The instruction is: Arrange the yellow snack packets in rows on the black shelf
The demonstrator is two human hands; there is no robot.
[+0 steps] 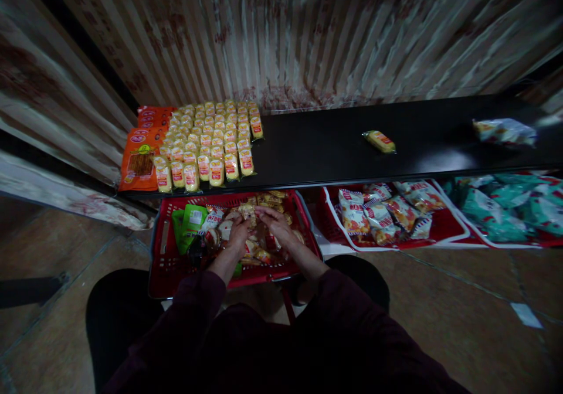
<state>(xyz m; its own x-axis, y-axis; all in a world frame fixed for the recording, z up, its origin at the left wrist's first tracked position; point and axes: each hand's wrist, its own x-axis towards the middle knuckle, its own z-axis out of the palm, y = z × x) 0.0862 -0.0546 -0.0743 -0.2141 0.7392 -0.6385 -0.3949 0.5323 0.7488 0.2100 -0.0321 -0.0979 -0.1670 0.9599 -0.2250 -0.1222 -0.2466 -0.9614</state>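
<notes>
Both of my hands are inside a red shopping basket (159, 265) in front of my lap. A small clear-wrapped snack (248, 213) sits between them near the basket's far side. My left hand (237, 235) has its fingers bent against the near left of this snack. From the right, my right hand (277, 228) reaches its fingertips to the same snack, fingers close together. Around them lie round wrapped pastries (225, 228), a green packet (192, 224) and more clear-wrapped snacks. The palms and the undersides of the fingers are hidden.
Above the basket runs a black shelf (308, 142). Many yellow wrapped cakes (215, 171) stand in rows at its left, beside orange packets (139, 159). A single cake (380, 141) and a white packet (505, 132) lie further right. Below are baskets of white packets (382, 221) and teal packets (488, 212).
</notes>
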